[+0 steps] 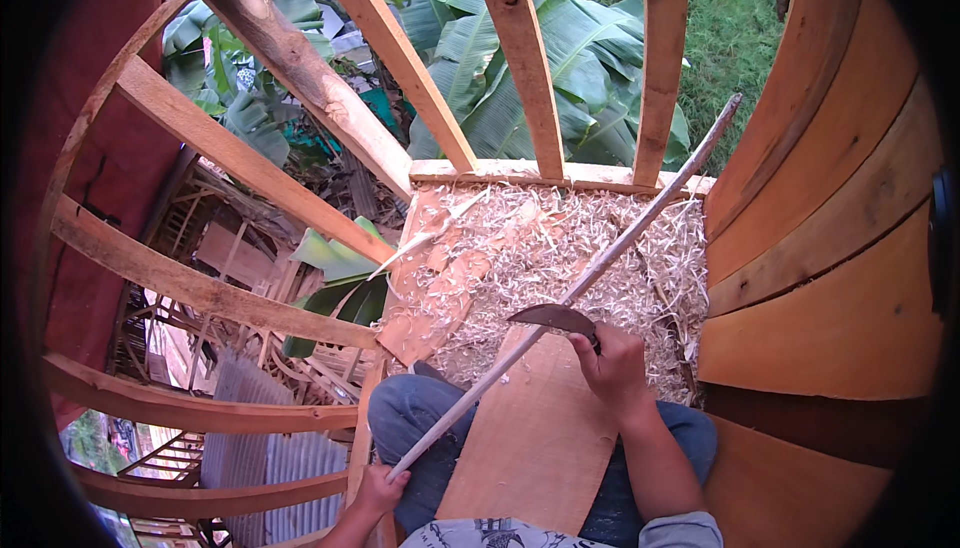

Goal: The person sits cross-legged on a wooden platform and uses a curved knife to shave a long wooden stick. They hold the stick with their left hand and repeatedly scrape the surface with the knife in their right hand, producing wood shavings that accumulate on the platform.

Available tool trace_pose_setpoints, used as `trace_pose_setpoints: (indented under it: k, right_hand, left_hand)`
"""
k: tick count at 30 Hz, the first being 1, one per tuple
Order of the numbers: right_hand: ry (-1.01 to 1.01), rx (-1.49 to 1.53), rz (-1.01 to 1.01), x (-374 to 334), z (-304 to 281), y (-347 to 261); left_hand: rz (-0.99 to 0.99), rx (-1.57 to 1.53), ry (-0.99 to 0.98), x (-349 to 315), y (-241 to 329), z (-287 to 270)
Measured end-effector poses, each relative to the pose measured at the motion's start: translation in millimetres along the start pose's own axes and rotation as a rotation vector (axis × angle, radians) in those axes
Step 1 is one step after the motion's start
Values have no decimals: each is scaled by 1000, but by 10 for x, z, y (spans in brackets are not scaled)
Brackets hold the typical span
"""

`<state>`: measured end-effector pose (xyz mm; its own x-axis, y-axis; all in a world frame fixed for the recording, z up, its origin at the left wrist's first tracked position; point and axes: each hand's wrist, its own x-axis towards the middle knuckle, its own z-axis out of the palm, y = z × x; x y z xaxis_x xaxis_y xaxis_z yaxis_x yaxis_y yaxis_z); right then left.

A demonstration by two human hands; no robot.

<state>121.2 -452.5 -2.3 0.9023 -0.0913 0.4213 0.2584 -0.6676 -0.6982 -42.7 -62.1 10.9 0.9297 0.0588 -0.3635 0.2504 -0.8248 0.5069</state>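
A long, thin wooden stick (pixel 455 423) slants up from the lower left to the far right, its tip well beyond my knees. Wrapped round its near end is my left hand (pixel 382 491). My right hand (pixel 612 356) grips the handle of a dark knife with a curved blade (pixel 553 318), which lies across the stick near its middle. Whether the edge bites into the wood cannot be made out. Below the stick, a flat wooden board (pixel 535 438) rests on my lap between my bent knees.
Pale wood shavings (pixel 600 238) cover the floor ahead, with a split sliver of wood (pixel 430 235) among them. Upright slats (pixel 520 58) bound the front and left, with banana leaves (pixel 590 68) outside. A plank wall (pixel 820 278) closes the right. Corrugated sheets (pixel 270 458) lie lower left.
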Motion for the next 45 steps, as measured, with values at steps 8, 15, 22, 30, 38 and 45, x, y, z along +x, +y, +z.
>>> trace_pose_setpoints:
  k: [8, 15, 22, 30, 38, 45]
  right_hand:
    - [40, 245, 358, 82, -57, -17]
    - [-121, 81, -86, -70, 17, -163]
    - [6, 101, 232, 117, -118, 68]
    - [-222, 48, -159, -82, 98, -231]
    - [-159, 93, -92, -73, 113, -200]
    - [79, 167, 404, 100, -220, 121]
  left_hand:
    - [-10, 34, 62, -43, -70, 62]
    - [-44, -16, 50, -47, -33, 62]
    - [-6, -13, 68, -65, 32, 46]
    - [13, -123, 20, 8, -26, 35]
    - [-83, -268, -220, 113, -375, -73]
    - [-71, -282, -271, 154, -276, -124]
